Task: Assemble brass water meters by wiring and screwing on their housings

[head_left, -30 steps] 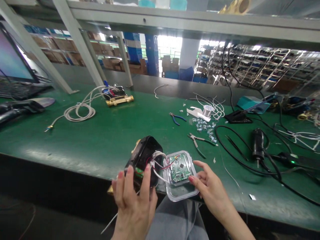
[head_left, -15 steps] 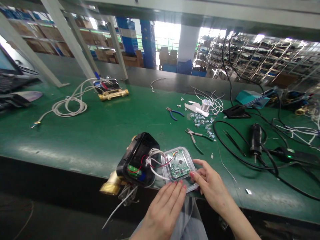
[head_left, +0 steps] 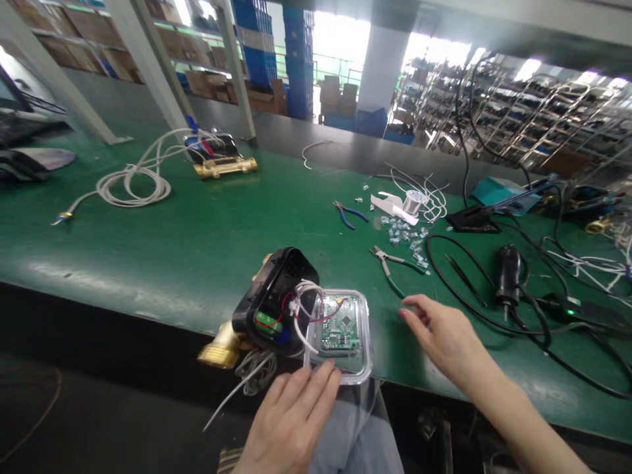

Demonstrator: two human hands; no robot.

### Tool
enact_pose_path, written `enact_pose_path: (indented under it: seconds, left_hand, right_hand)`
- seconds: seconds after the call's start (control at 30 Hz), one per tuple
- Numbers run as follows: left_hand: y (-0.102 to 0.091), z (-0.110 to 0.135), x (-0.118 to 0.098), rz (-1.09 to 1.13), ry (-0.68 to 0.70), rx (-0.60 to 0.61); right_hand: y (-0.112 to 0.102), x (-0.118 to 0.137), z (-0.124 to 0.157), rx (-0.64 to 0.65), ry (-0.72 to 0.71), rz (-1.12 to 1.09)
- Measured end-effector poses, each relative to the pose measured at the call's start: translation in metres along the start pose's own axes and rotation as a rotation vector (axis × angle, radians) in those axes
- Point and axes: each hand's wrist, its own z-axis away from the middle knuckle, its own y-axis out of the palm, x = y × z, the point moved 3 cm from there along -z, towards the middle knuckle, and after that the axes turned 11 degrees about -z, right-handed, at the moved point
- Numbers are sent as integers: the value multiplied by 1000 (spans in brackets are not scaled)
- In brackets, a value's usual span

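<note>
My left hand [head_left: 299, 411] lies with its fingers stretched over the lower edge of a clear plastic cover [head_left: 366, 342]. Inside that cover sits a green circuit board [head_left: 340, 326]. Thin red and white wires [head_left: 306, 316] run from it to an open black housing [head_left: 271, 283], tilted on a brass pipe fitting [head_left: 220, 349]. To the right, my right hand [head_left: 444, 339] is off the cover, its thumb and forefinger apart and nothing seen between them. Its fingertips are at the lower handle end of green-handled cutters [head_left: 384, 259]; whether they touch I cannot tell.
Blue-handled cutters [head_left: 348, 214], small clear bits [head_left: 402, 232] and a wire spool [head_left: 415, 201] lie farther back. At right are a black electric screwdriver [head_left: 507, 276], tweezers [head_left: 465, 280] and looping black cable. Another brass unit [head_left: 224, 166] with coiled grey cable [head_left: 133, 187] stands back left.
My right hand has let go of the cover and moved right, to the green-handled cutters. My left hand and the cover have shifted slightly left; the view has also moved a little.
</note>
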Motion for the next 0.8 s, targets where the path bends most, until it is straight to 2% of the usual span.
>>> enact_pose_path:
  seconds: [0.13,0.27,0.37,0.63,0.8]
  left_hand:
    - [-9,8,-4,-114,-13,57]
    - [-6,11,-9,-70,-18,22]
    - [-5,11,-11,-2,-38,-12]
    - [-10,7,-3,85,-268,-4]
    - [-6,5,-2,107,-342,-24]
  right_hand:
    - [-12,-11,-42,-61,-167,268]
    - [-9,-21,-76,29,-220,345]
    - [-5,-29,-90,113,-220,372]
    - [-6,-35,-92,228,-97,355]
    - [-2,-26,-74,259,-133,418]
